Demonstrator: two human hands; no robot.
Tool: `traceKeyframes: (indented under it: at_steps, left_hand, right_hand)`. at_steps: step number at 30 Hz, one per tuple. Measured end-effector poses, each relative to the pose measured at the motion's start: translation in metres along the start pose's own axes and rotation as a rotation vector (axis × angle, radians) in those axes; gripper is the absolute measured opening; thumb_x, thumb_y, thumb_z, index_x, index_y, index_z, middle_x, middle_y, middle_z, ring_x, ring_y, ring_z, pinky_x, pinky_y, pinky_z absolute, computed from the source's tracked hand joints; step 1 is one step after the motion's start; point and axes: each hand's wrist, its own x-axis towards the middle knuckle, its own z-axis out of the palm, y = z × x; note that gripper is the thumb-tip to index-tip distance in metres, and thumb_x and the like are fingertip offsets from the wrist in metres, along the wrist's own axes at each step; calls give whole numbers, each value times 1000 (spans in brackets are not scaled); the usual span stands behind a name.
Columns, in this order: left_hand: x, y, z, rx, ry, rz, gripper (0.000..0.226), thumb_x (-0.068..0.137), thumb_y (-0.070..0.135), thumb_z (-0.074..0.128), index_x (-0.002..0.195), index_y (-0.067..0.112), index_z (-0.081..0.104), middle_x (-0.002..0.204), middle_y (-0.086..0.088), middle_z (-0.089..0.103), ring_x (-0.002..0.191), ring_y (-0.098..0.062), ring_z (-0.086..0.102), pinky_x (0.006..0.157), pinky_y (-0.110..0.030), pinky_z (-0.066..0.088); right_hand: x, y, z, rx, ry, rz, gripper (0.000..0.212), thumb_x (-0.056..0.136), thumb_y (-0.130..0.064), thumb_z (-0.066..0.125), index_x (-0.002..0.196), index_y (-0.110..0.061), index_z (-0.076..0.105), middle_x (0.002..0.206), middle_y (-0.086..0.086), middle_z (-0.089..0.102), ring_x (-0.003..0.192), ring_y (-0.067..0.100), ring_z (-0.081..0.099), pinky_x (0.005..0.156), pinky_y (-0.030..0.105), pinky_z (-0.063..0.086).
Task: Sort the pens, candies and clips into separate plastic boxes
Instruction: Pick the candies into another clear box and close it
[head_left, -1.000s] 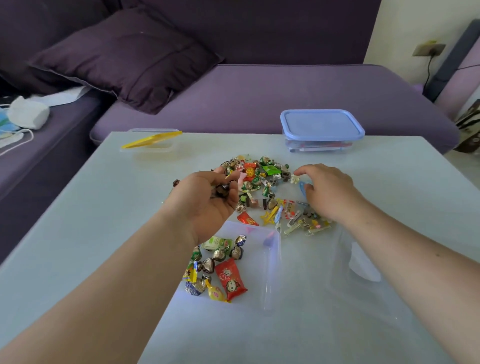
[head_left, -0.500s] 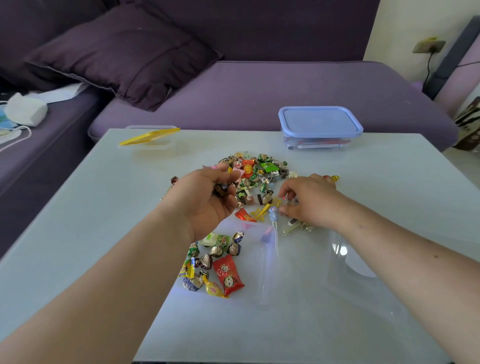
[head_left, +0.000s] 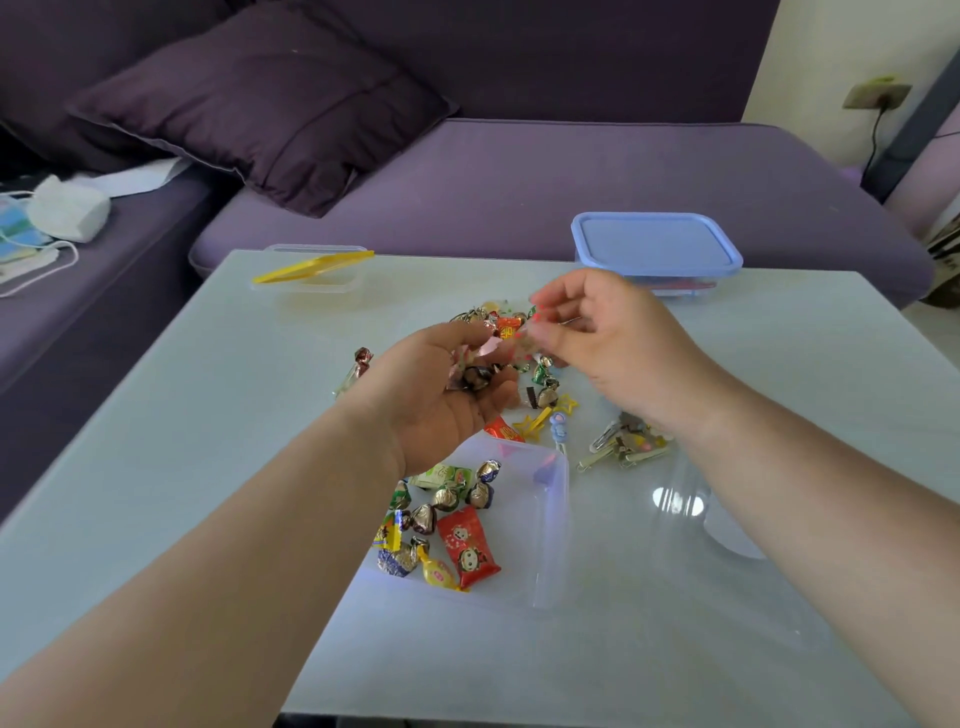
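Note:
A mixed pile of wrapped candies (head_left: 540, 374) lies mid-table, partly hidden by my hands. My left hand (head_left: 436, 400) hovers over it, cupped palm-up, and holds several candies. My right hand (head_left: 613, 343) is raised just right of it and pinches a small candy with a clear, red-dotted wrapper (head_left: 524, 340) at the left hand's fingertips. A clear plastic box (head_left: 551, 525) below the left hand holds several candies (head_left: 447, 530). Metal hair clips (head_left: 623, 444) lie in a heap under my right wrist. Yellow star clips (head_left: 535, 421) and a blue clip (head_left: 558, 430) lie beside the box.
A second clear box (head_left: 727, 535) stands at the right under my right forearm. A blue-lidded box (head_left: 654, 244) is at the far right edge, and a clear box with a tilted yellow lid (head_left: 311, 267) at the far left. A purple sofa lies beyond.
My right hand has lifted off the pile with a candy pinched in it and moved up toward my left hand. My left hand has stayed cupped with candies in it.

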Motion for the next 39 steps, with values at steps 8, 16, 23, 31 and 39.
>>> traceKeyframes:
  at_steps: [8,16,23,31,39]
  left_hand:
    - [-7,2,1,193,-96,42,21,94,28,68,104,10,72,86,-7,72,61,-13,58,54,-21,54]
    - [-5,20,-16,47,128,67,21,93,20,65,108,6,62,78,-7,65,55,-12,50,43,-20,45]
    - [-4,25,-26,-4,175,72,14,92,16,58,103,6,59,77,-7,59,52,-14,50,43,-21,44]
    - [1,21,-28,41,198,71,12,93,16,59,96,5,60,79,-9,57,51,-15,48,42,-22,43]
    - [0,21,-30,63,219,82,14,93,16,58,101,6,62,79,-10,60,49,-15,48,43,-22,43]
  right_hand:
    - [-11,-14,13,34,-2,-50,13,90,-25,73,100,-33,72,96,-12,75,82,13,75,83,41,61]
    - [-11,46,1,-635,-99,23,27,97,-22,60,102,-48,65,95,-22,63,77,-3,60,63,24,43]
    - [-13,71,7,-982,-169,-112,30,92,-24,68,118,-37,68,117,-7,62,105,25,61,82,40,52]
    - [-12,75,4,-873,-122,-34,18,88,-29,76,101,-31,64,112,-8,58,100,22,59,83,41,50]
    - [-9,72,10,-786,-68,1,36,93,-30,70,124,-33,52,114,-6,64,100,22,64,80,38,53]
